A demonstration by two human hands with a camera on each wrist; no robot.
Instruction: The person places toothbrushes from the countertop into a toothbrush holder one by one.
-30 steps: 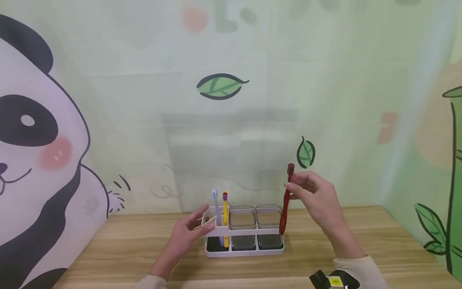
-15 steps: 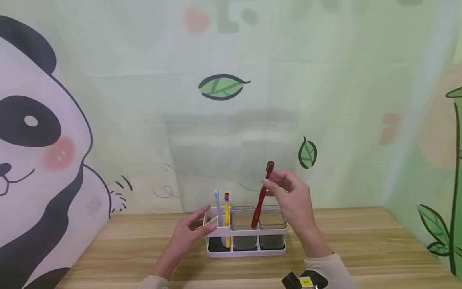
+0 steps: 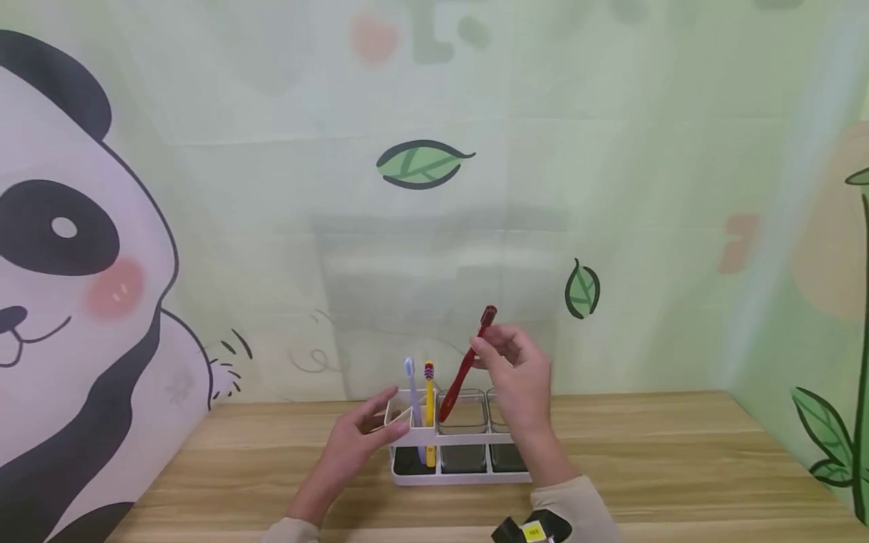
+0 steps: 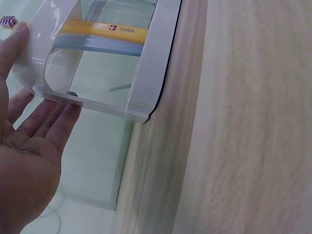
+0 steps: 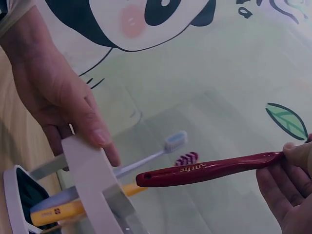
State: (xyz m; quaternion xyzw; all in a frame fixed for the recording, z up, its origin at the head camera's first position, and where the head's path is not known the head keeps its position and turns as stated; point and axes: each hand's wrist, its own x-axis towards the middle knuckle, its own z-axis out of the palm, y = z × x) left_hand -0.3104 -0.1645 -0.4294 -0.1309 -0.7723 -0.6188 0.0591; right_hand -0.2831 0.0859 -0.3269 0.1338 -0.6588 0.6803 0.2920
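A white toothbrush holder (image 3: 468, 478) stands on the table, its left end steadied by my left hand (image 3: 354, 439). In the left wrist view the thumb lies on the holder's upper band, with the other fingers round its far post. A pale lavender toothbrush (image 3: 415, 407) and a yellow toothbrush (image 3: 430, 403) stand in the left section, heads up. My right hand (image 3: 521, 381) pinches a dark red toothbrush (image 3: 463, 373) near its head. That brush tilts, its handle end down and left, overlapping the middle cup. In the right wrist view the handle end is close to the yellow brush (image 5: 58, 213).
Two clear cups (image 3: 463, 457) sit in the holder's middle and right sections; my right hand partly hides the right one. Wood-grain table (image 3: 679, 460) extends on both sides. Behind it hangs a backdrop (image 3: 271, 188) printed with a panda and leaves.
My right hand has carried the red toothbrush left, from beyond the holder's right end to the middle cup, and the brush tilts more. My left hand keeps its place on the holder.
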